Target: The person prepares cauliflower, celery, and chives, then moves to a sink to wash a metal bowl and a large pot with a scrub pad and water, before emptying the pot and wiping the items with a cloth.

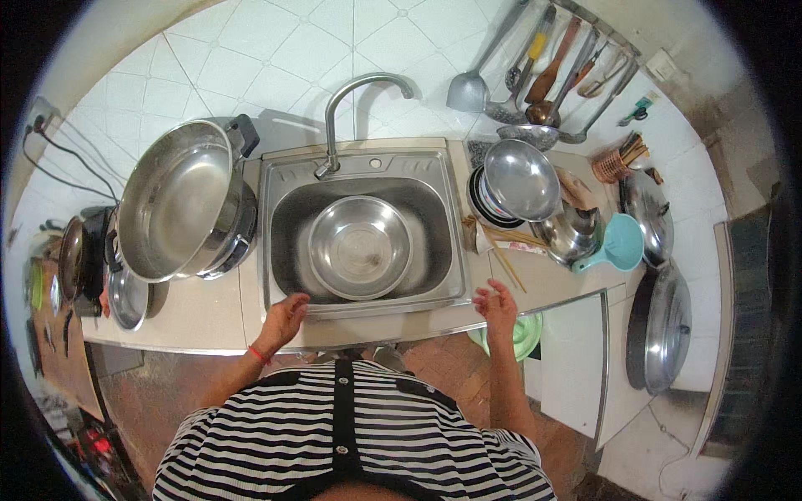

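Note:
A round stainless steel basin (361, 247) sits inside the steel sink (462, 275), below a curved metal faucet (332, 119). My left hand (287, 319) hovers by the sink's front left corner, fingers loosely curled with nothing in them, a red band at the wrist. Near the front right corner, my right hand (497, 304) is raised with its fingers apart and holds nothing. Wooden chopsticks (509, 266) lie on the counter just beyond the right hand. The basin is touched by neither hand.
A large steel pot (178, 206) leans left of the sink. To the right are a metal bowl (521, 180), a turquoise ladle (620, 243) and a pot lid (668, 329). Cooking utensils (551, 78) hang on the tiled wall. A green tub (526, 335) is below the counter.

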Motion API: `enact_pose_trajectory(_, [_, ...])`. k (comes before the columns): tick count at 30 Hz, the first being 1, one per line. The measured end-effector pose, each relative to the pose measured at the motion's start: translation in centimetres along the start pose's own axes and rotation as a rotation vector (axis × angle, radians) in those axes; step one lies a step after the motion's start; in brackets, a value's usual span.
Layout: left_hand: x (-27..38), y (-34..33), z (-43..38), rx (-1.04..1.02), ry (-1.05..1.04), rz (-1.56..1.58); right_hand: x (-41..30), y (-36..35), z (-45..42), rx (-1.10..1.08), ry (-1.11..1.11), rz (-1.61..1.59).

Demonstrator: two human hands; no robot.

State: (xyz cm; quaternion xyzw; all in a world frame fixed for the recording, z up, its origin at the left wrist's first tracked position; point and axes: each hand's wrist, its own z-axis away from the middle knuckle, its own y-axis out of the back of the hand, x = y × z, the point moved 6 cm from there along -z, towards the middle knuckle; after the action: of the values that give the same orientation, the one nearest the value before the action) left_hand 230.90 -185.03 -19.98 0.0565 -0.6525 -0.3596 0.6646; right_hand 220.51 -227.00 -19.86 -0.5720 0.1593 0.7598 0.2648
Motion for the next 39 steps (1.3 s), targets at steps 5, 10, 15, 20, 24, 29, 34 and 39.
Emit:
enact_pose_trajectory(5, [2.8,-4.7,2.9,-0.077,0.207,0.037,-13.9,3.8,-9.1,0.143,0.598,0.090])
enact_pose_trajectory(10, [5.7,-8.0,-2.0,-0.130,0.075,0.114,-19.0,4.7,-15.0,0.262,0.602,0.069])
enact_pose_trajectory(15, [12.4,-12.7,-14.7,-0.240,-0.212,0.106,-5.4,13.6,-25.6,0.103,0.255,-0.006])
enact_pose_trajectory(20, [13.7,-16.6,-24.3,-0.365,-0.075,0.446,-2.5,3.2,-22.2,-0.304,-0.272,0.088])
enact_pose_trajectory(24, [15.6,-18.7,-31.1,-0.309,0.134,0.631,-3.0,4.5,-22.5,-0.138,-0.052,0.211])
enact_pose_trajectory(29, [15.4,-20.9,-36.7,-0.201,0.113,0.424,0.7,8.6,-23.7,-0.413,0.005,0.150])
enact_pose_trajectory(34, [19.3,-21.4,-38.7,0.111,-0.370,-0.231,0.1,13.0,-23.5,-0.158,0.158,0.083])
enact_pose_trajectory(39, [21.3,-23.3,-41.9,0.228,-0.627,-0.641,-5.7,11.1,-17.5,0.089,-0.008,0.064])
